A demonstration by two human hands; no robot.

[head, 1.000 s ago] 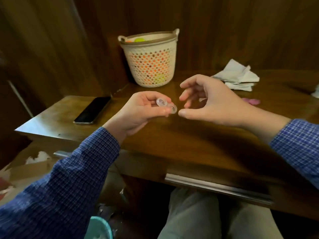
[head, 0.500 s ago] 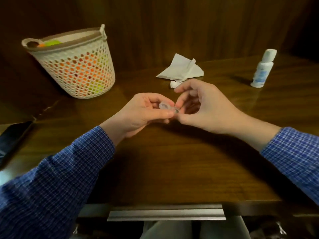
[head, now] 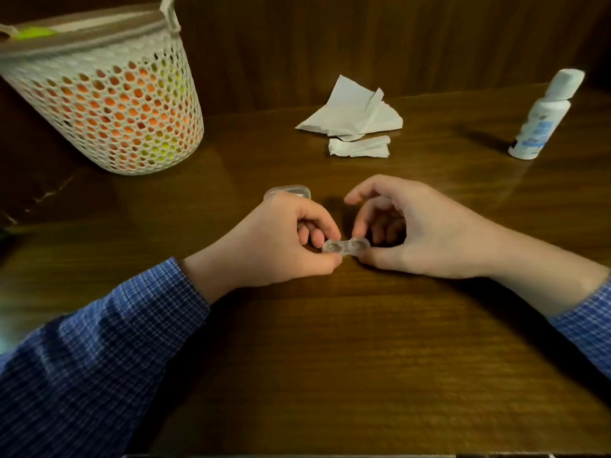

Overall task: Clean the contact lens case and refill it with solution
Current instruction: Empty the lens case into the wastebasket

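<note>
Mid-frame, just above the dark wooden worktop, pinching the small clear twin-well lens case between left hand and right hand, wells seemingly empty; refilling from upright white solution bottle, upper right, still ahead.

Clear lens case; white tissue; white bottle, blue label; blue checked sleeve; brown tabletop.

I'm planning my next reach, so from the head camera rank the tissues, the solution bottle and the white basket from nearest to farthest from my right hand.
From the right hand:
1. Tissues, just beyond it, toward the wall.
2. Solution bottle, far right, standing upright.
3. White basket, far left, past the left hand.
</note>
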